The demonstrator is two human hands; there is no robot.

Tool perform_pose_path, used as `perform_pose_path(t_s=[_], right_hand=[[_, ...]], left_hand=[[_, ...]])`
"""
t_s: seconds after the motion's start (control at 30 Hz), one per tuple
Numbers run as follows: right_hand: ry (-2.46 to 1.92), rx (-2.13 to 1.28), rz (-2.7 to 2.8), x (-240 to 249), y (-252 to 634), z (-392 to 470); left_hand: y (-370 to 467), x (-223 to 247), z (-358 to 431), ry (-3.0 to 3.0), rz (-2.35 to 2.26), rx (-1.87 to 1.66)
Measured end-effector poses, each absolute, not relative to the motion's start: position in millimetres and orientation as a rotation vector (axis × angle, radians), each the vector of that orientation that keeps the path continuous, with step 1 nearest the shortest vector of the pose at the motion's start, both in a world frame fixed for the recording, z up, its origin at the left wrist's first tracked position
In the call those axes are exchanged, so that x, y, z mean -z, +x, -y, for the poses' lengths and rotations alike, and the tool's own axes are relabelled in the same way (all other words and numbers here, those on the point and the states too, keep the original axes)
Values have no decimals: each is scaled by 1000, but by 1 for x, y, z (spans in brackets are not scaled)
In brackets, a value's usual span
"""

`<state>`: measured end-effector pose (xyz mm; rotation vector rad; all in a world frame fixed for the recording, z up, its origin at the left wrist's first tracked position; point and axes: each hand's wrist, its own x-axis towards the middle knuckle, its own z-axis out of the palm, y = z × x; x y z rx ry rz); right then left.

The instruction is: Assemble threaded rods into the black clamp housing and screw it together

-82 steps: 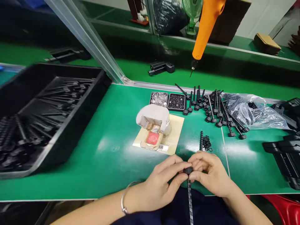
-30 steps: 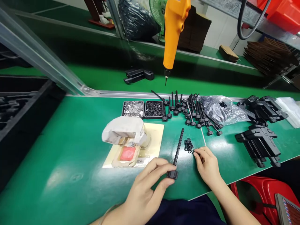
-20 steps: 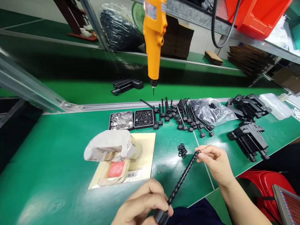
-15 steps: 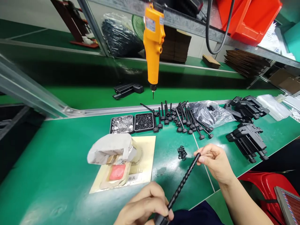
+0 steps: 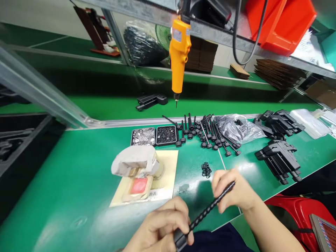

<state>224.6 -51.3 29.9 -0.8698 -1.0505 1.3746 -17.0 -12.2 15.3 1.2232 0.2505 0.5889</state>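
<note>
My left hand [image 5: 164, 225] grips the knob end of a long black threaded rod [image 5: 207, 211] low at the front edge of the green bench. The rod slants up to the right, and my right hand [image 5: 232, 190] pinches its far tip. A small heap of black rings [image 5: 206, 169] lies on the mat just beyond my right hand. Further back sits a pile of similar black rods [image 5: 207, 133].
An orange electric screwdriver [image 5: 179, 56] hangs above the bench. Two small trays [image 5: 154, 135] hold washers and small black parts. A taped fixture [image 5: 135, 164] sits on a yellow card. Black clamp parts [image 5: 279, 157] and a plastic bag [image 5: 237, 127] lie right; a black bin [image 5: 15, 147] is left.
I lifted the rod off the mat. My left hand pulled its knob end toward me, and my right hand left the rings and took hold of the rod's tip.
</note>
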Motion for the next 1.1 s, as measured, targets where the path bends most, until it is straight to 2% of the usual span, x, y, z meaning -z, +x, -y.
perform_pose_path(t_s=[0.27,0.4,0.5,0.63,0.8,1.0,1.1], right_hand=[[-880,-1435,1012,-32,198,60],[-900,-1303,1140,-36,180,58],[-964,-1105,1274,-42,174,57],[-1120,-681,1504,-50,180,62],[-1101,-187,1814,-39,176,72],[-1077,-238,1831,-35,169,79],[-1156,-376,1694,-41,173,80]], left_hand=[[-5,-25,13,1152,-362,-652],[-2,-23,15,1160,-441,-723],[-1,-19,16,1084,-523,-829],[-1,-15,20,1053,-673,-960],[2,-11,24,1191,-680,-1082],[2,-14,20,1616,-821,-1243],[-2,-17,21,1849,-776,-1274]])
